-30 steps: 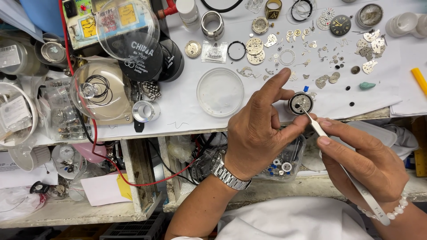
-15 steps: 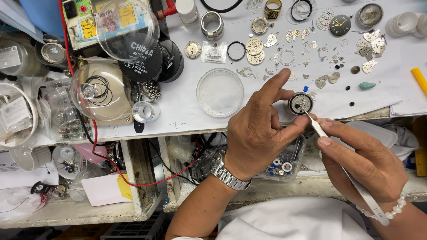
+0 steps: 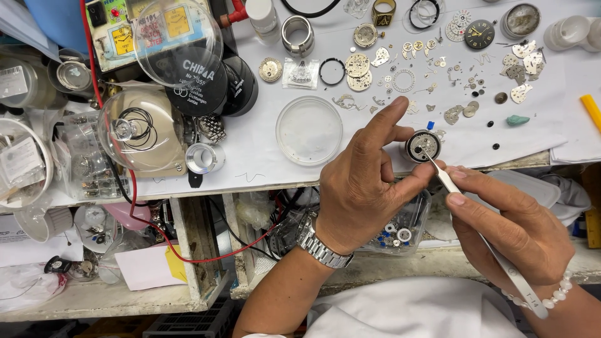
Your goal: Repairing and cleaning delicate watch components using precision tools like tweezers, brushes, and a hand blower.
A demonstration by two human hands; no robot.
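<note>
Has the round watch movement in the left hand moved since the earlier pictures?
No. The watch movement sits at the same spot beside the clear round dish, pinched by the left hand, with the tweezers of the right hand on it.

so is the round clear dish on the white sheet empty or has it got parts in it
Empty, as far as shows: the clear dish lies flat with only white sheet visible through it, while loose watch parts lie outside it.

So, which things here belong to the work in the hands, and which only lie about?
In the work:
- left hand steadying the round watch movement
- right hand holding the tweezers, tips on the movement

Only lying about:
- clear round dish
- loose gears and plates
- black dial
- black ring
- yellow tool
- red wire
</note>
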